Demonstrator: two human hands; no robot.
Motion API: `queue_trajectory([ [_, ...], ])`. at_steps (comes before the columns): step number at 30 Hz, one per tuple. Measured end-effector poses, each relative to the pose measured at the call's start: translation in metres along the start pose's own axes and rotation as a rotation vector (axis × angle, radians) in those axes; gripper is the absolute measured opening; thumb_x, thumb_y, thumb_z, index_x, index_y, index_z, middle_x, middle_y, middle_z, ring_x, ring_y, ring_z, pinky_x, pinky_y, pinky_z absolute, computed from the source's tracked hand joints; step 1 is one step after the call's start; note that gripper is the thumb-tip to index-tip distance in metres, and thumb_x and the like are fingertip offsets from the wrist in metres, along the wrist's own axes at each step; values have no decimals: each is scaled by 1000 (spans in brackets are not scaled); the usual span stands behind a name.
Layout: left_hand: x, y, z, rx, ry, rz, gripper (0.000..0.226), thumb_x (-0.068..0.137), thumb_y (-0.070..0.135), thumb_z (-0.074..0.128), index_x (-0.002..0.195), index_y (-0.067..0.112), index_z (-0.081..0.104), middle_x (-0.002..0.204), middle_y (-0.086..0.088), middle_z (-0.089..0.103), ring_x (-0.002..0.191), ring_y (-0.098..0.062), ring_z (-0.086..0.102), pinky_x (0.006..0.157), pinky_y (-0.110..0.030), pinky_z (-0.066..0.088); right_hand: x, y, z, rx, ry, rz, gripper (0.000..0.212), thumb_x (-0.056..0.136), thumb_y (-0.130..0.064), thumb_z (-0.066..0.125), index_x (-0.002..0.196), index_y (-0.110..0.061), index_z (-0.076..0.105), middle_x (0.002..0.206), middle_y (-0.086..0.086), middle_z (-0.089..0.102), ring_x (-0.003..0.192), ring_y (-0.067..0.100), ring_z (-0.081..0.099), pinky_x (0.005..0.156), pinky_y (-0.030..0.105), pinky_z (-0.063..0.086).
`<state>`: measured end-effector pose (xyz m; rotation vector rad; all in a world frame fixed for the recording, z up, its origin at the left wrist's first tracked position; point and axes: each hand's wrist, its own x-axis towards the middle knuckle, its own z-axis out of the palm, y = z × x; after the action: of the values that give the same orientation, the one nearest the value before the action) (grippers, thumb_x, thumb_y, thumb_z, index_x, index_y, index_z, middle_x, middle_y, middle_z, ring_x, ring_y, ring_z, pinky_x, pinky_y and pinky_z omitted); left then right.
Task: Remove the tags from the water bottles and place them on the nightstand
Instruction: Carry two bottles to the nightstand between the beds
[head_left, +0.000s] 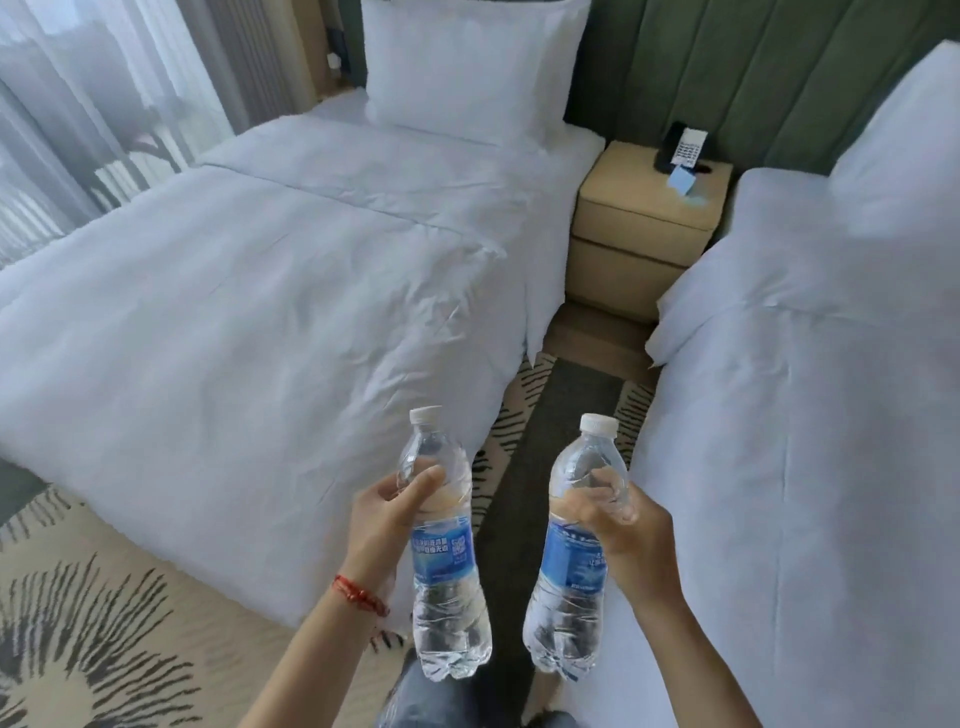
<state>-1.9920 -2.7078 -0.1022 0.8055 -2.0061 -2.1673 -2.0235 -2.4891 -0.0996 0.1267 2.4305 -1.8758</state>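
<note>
I hold two clear plastic water bottles upright in front of me, each with a white cap and a blue label. My left hand (384, 525) grips the left water bottle (447, 613) around its upper body. My right hand (623, 525) grips the right water bottle (569, 613) the same way. A red string bracelet circles my left wrist. The beige nightstand (639, 218) stands far ahead between the two beds, well beyond both bottles. No hanging tag shows on either bottle neck.
A white bed (234, 312) with a pillow (467, 62) fills the left, another white bed (831, 415) the right. A dark phone with a card (685, 145) and a blue paper (685, 182) sit on the nightstand. A patterned carpet aisle (561, 415) runs between the beds.
</note>
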Motion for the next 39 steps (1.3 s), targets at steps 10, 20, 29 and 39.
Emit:
queue_trajectory([
  [10,157,56,96,81,-318,32,38,56,50,72,73,16,69,63,7,72,62,-8,69,47,-12,48,123,-12,-20,-31,362,129,39,62,-65,63,80,-33,50,83,-9,60,75,10,61,58,14,44],
  [20,319,125,170,122,-429,91,36,61,46,70,80,15,68,69,6,71,66,-10,69,48,-12,48,277,-43,-2,0,463,157,32,63,-58,66,78,-32,53,78,-15,61,72,2,61,48,1,42],
  [29,422,141,250,105,-439,51,38,58,49,63,76,16,68,66,9,72,63,-6,68,47,-12,48,405,-37,-36,-1,475,181,24,59,-48,61,75,-32,56,75,-16,64,68,-8,63,49,2,43],
  [39,546,185,396,128,-386,85,14,77,24,65,74,10,67,58,6,70,58,-8,67,46,-12,48,593,-47,-114,11,429,132,26,58,-47,64,77,-29,59,75,-12,66,70,-12,61,51,3,44],
])
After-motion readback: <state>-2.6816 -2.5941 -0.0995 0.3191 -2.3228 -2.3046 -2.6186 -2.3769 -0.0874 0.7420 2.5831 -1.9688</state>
